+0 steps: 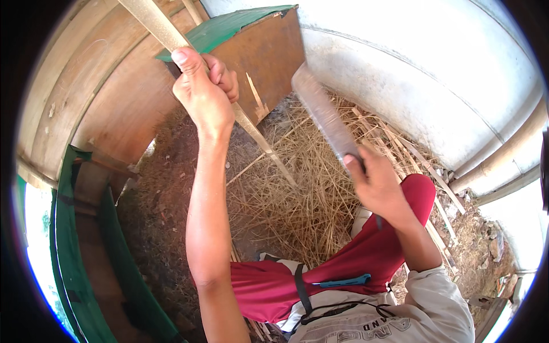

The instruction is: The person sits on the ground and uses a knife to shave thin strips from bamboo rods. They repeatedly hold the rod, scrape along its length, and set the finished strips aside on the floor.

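Note:
My left hand (pixel 207 94) is wrapped round a long pale strip of split wood or bamboo (pixel 260 140), held at a slant. Its upper end runs out past the top edge, and its lower end points down at the shavings. In my right hand (pixel 374 180) is a machete (pixel 326 111), its broad grey blade blurred by motion and raised up and to the left. The blade is apart from the strip. Fine straw-coloured shavings (pixel 297 211) lie heaped on the ground between my hands and my legs.
Beyond my left hand stands a brown wooden box (pixel 260 57) with a green cover. White sheeting (pixel 412 63) walls the right side. Several split strips (pixel 420 154) lie by my right knee. A green-edged wooden frame (pixel 86 246) stands at left. A blue tool (pixel 346 280) rests on my lap.

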`<state>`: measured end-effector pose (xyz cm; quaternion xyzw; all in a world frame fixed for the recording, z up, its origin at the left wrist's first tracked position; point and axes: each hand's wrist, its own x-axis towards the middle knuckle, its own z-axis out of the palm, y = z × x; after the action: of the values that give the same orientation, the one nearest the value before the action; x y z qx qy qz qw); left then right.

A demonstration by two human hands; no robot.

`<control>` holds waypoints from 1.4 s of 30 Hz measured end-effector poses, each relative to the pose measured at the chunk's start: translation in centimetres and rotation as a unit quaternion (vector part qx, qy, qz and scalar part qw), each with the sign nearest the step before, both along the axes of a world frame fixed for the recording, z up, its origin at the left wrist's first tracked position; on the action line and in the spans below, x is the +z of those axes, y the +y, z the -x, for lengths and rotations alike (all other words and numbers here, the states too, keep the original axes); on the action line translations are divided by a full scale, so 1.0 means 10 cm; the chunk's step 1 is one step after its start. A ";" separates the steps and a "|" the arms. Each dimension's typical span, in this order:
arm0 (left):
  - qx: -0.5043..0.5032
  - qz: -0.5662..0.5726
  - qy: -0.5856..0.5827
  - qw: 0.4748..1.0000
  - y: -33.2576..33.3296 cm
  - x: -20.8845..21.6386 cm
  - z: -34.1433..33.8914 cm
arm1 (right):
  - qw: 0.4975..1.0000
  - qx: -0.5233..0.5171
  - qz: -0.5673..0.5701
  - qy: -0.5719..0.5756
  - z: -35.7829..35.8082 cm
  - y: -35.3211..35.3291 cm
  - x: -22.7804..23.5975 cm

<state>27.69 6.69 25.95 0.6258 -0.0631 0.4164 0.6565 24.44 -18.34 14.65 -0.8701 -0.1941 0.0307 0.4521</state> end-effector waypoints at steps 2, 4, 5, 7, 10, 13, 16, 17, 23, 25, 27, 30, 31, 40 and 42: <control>0.023 -0.004 -0.006 1.000 -0.06 -0.01 -0.06 | 0.998 0.031 0.054 0.022 0.00 0.20 -0.02; 0.031 0.003 -0.006 0.999 -0.13 -0.01 -0.08 | 0.989 0.069 0.125 -0.023 -0.07 0.43 -0.16; 0.040 0.011 -0.009 0.999 -0.16 -0.01 -0.07 | 0.990 0.063 0.116 -0.045 -0.08 0.53 -0.18; 0.057 0.026 -0.013 0.998 -0.20 -0.03 -0.09 | 0.990 0.052 0.098 -0.086 -0.05 0.72 -0.13; 0.076 0.037 -0.027 0.996 -0.29 -0.03 -0.12 | 0.979 0.039 0.052 -0.194 -0.06 0.86 0.08; 0.123 0.006 -0.009 0.992 -0.32 -0.04 -0.11 | 0.975 0.036 0.052 -0.212 -0.05 0.96 0.18; 0.148 -0.016 -0.013 0.989 -0.33 -0.04 -0.20 | 0.983 0.030 0.131 -0.126 -0.03 1.10 -0.26; 0.160 -0.018 -0.012 0.987 -0.32 -0.03 -0.21 | 0.982 0.030 0.108 -0.149 -0.05 1.09 -0.50; 0.230 -0.040 0.001 0.972 -0.21 -0.01 -0.22 | 0.984 0.035 0.057 -0.163 0.07 1.14 -0.12; 0.227 -0.053 -0.009 0.972 -0.31 0.01 -0.22 | 0.987 0.027 0.106 -0.115 0.05 1.24 -0.38; 0.230 -0.048 -0.012 0.972 -0.26 0.04 -0.26 | 0.986 0.031 0.113 -0.119 0.03 1.26 -0.47; 0.242 -0.027 -0.024 0.970 -0.11 0.05 -0.24 | 0.983 0.061 0.067 -0.157 0.01 1.22 -0.37; 0.244 -0.020 -0.010 0.970 -0.09 0.04 -0.20 | 0.987 0.064 0.051 -0.140 0.03 1.24 -0.20; 0.269 -0.048 0.022 0.962 0.01 0.02 -0.17 | 0.986 0.074 0.059 -0.138 0.05 1.27 -0.28; 0.263 -0.040 0.014 0.964 -0.02 -0.01 -0.16 | 0.987 0.071 0.059 -0.133 0.11 1.28 -0.24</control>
<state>29.29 6.53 25.85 0.6522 0.0961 0.5626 0.4989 23.35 -5.51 12.25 -0.8753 -0.3119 -0.0414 0.3672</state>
